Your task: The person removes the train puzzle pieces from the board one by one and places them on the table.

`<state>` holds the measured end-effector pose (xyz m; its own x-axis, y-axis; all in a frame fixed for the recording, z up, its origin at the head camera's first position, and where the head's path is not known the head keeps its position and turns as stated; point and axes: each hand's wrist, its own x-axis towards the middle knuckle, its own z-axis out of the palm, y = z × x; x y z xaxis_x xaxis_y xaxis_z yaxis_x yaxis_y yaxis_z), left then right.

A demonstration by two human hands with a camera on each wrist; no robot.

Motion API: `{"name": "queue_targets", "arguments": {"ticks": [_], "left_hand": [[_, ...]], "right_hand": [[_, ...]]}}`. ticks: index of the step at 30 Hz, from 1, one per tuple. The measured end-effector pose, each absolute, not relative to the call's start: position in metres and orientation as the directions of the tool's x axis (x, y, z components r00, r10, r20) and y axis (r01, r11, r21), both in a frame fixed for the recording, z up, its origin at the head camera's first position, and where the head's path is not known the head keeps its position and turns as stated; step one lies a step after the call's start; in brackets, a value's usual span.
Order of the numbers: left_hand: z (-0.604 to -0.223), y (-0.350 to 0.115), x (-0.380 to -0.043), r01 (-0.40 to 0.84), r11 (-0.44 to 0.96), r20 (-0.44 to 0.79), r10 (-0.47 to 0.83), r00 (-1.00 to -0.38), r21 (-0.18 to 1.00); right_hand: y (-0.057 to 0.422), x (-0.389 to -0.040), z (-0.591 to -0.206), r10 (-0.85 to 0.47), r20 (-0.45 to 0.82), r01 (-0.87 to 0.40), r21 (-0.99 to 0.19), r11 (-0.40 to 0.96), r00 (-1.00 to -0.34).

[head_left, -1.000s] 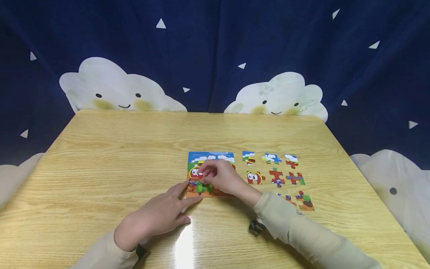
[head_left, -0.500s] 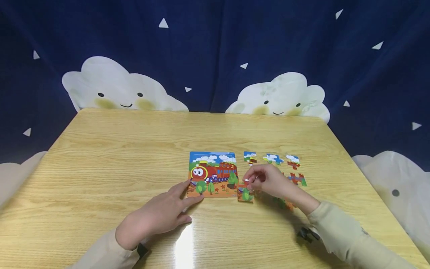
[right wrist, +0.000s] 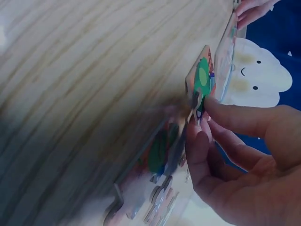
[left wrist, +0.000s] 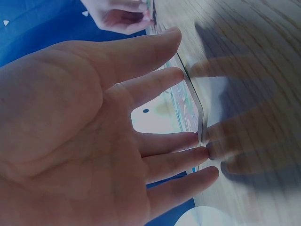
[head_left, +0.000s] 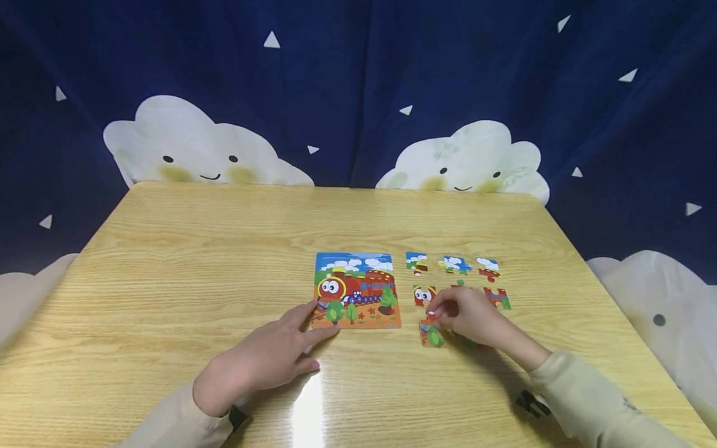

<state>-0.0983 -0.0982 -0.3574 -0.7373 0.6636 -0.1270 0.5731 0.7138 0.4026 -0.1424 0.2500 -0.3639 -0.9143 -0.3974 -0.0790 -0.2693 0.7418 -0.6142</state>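
A train picture board (head_left: 366, 280) lies flat on the table, showing a red engine with a face, trees and clouds. My left hand (head_left: 263, 358) rests at its lower left corner, fingers spread and straight, fingertips touching the edge; the left wrist view shows its bare palm (left wrist: 84, 136). To the right of the board, my right hand (head_left: 467, 316) pinches a puzzle piece (head_left: 432, 335) with a green tree on orange between thumb and fingers. In the right wrist view that same puzzle piece (right wrist: 202, 77) is held tilted just off the table.
Loose puzzle pieces lie in rows right of the board, among them a sky piece (head_left: 455, 264), an eyes piece (head_left: 422, 294) and a red-and-green piece (head_left: 497, 297). The right hand partly covers the lower rows. A dark blue curtain (head_left: 347, 93) hangs behind the wooden table (head_left: 224, 224).
My right hand has moved from above the picture board rightward to the loose pieces, carrying the tree puzzle piece. That uncovers the board and the eyes piece. My left hand stays in place.
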Motion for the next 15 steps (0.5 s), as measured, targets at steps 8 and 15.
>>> {"name": "queue_targets", "arguments": {"ticks": [8,15], "left_hand": [[-0.3572,-0.0977,-0.0984,0.573,0.714,-0.130,0.664,-0.736,0.402],[-0.3553,-0.0997,-0.1015,0.567,0.708,-0.119,0.663,-0.739,0.421]], "right_hand": [[0.2488,-0.1413,-0.3664,-0.425,-0.061,-0.318,-0.572,0.756,-0.903],[0.2510,-0.1424,-0.3645,-0.424,-0.039,-0.322,-0.588,0.742,-0.905]]}}
